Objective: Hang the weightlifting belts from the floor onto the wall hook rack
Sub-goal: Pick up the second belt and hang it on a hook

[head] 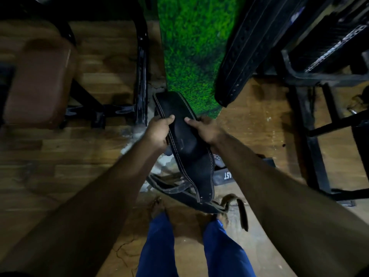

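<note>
We hold the black belt (185, 136) in both hands above the wooden floor (255, 124). The left hand (157, 132) has its grip clenched on the belt's left edge; the right hand (205, 129) grasps the right edge. The belt's lower end hangs among straps (179, 188) by our feet. Another belt (245, 56) hangs against the green wall (191, 47).

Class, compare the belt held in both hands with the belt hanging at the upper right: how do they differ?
1. The held belt is gripped by the left hand and right hand; the hanging belt is touched by neither.
2. The held belt bends and curves down towards the floor; the hanging belt runs straight.
3. The held belt shows pale stitching along its edges; the hanging belt shows rows of holes.
Both are dark and wide.
</note>
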`<state>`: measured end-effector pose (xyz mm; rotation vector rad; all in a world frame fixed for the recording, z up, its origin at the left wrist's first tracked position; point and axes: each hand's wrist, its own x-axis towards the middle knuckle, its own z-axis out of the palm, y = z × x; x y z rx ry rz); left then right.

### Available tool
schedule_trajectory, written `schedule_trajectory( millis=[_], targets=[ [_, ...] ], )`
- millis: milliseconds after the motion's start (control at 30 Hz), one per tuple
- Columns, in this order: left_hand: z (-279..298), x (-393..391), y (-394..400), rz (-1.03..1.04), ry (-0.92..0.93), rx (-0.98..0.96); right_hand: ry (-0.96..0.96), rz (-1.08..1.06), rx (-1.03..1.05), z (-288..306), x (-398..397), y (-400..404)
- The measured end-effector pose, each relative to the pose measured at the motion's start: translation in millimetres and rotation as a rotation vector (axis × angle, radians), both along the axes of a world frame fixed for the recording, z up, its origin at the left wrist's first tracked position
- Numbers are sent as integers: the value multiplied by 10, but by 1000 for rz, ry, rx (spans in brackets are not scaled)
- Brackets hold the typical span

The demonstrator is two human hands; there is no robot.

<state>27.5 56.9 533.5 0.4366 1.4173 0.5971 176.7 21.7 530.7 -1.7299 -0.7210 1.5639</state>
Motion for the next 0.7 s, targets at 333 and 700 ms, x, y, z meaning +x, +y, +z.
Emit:
schedule_trajectory(
  millis=[333, 700],
  targets=[
    [1581, -3, -181, 176, -45, 206, 133, 254, 207, 1422, 276, -195],
    [2900, 303, -369, 210, -76, 491, 79, 256, 485, 2639, 484, -202]
  ],
)
